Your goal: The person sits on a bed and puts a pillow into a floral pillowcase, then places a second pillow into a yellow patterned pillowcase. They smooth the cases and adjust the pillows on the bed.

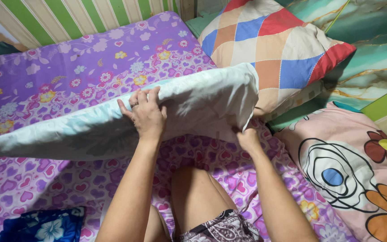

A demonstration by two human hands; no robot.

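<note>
— Long pale pillow (113, 121) in a white-and-aqua case, held up off the bed, slanting from lower left to upper right across the purple heart-and-flower bedsheet (45, 76).
— And the hands?
— Left hand (145, 114) clamped over the pillow's top edge, fingers curled on the fabric, ring on one finger. Right hand (248, 139) tucked under the open right end of the case, gripping there as far as can be judged; fingers mostly hidden by the overhanging cloth.
— How far along?
— Case already over nearly the whole pillow, by the look of it. Right end loose and hanging, not yet smoothed or closed. Left end lying on the sheet.
— Around it?
— Checked pillow (269, 49) in red, blue, orange and cream just behind. Pink pillow (350, 170) with big flower outlines at right, cut off by the frame. Blue floral cloth (45, 226) bottom left, only partly in view. Bare knees below. Striped green wall (68, 18) behind.
— Hard to make out?
— Opening of the case itself, and whatever lies beneath the pillow.
</note>
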